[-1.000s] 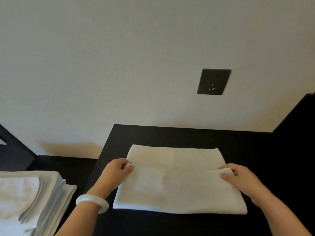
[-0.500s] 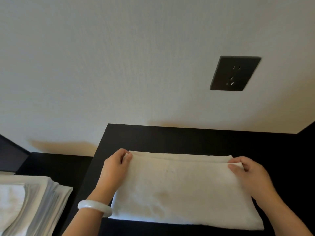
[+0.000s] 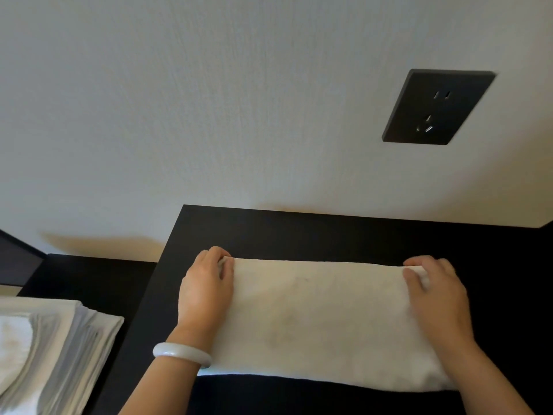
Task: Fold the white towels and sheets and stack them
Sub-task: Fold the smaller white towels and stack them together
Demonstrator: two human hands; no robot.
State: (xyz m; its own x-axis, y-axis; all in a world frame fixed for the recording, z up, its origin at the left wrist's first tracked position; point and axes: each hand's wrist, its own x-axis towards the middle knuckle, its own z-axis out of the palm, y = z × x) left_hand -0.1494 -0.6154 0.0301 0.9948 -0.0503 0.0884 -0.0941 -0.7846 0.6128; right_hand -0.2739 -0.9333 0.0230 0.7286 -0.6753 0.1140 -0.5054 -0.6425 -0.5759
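Pinching one towel at two corners

One folded white towel (image 3: pixel 314 319) lies flat on the dark counter (image 3: pixel 299 235). Two hands are on it, palms down: the left grip (image 3: pixel 206 295) pinches its far left corner, the right grip (image 3: pixel 437 298) its far right corner. One stack of folded linens (image 3: pixel 54 339) sits apart at the left.

A folded towel (image 3: pixel 323 319) lies on the black worktop (image 3: pixel 299 235). The left hand (image 3: pixel 206 292), a pale bracelet (image 3: pixel 181 353) on its wrist, pinches its far left corner; the right hand (image 3: pixel 437 301) grips the far right one. A stack (image 3: pixel 54 339) of linen sits lower left, a socket (image 3: pixel 437 107) above.
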